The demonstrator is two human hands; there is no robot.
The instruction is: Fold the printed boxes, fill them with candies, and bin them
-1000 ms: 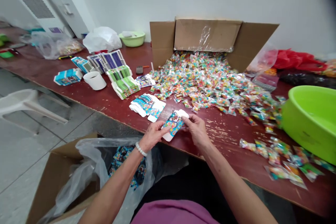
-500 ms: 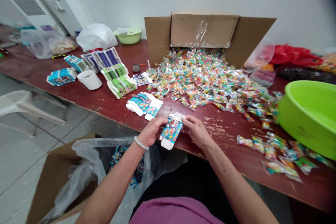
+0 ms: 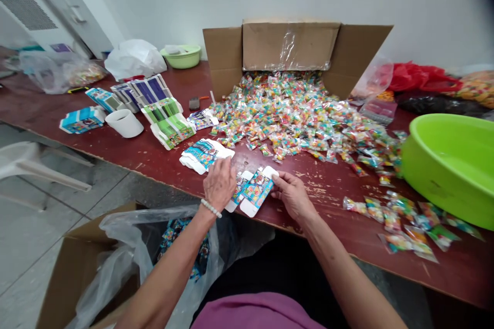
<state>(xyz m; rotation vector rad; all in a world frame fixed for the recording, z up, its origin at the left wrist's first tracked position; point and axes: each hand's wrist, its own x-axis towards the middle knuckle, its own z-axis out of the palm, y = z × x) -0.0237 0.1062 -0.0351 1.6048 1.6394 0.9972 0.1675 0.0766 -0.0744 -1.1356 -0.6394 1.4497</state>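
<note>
My right hand (image 3: 293,196) pinches the upper right edge of a flat blue printed candy carton (image 3: 258,190) with white end flaps, just above the table's front edge. My left hand (image 3: 221,184), with a pale bead bracelet at the wrist, is held back upward, its fingers stretched over the near edge of a stack of flat blue cartons (image 3: 203,154). Another blue carton (image 3: 238,191) shows between my hands, partly under the left one; whether the left fingertips touch it is hidden. A large heap of small wrapped candies (image 3: 285,113) spreads behind.
An open cardboard box (image 3: 291,46) lies behind the heap. A green basin (image 3: 443,164) stands at right beside loose candy packets (image 3: 391,218). Green cartons (image 3: 170,123) and a white roll (image 3: 124,123) sit at left. Below the edge, a plastic-lined box (image 3: 88,262) holds blue packs.
My left hand has let go of the held carton and moved left and up to the stack. Another carton now shows beside the one in my right hand. The view has shifted slightly.
</note>
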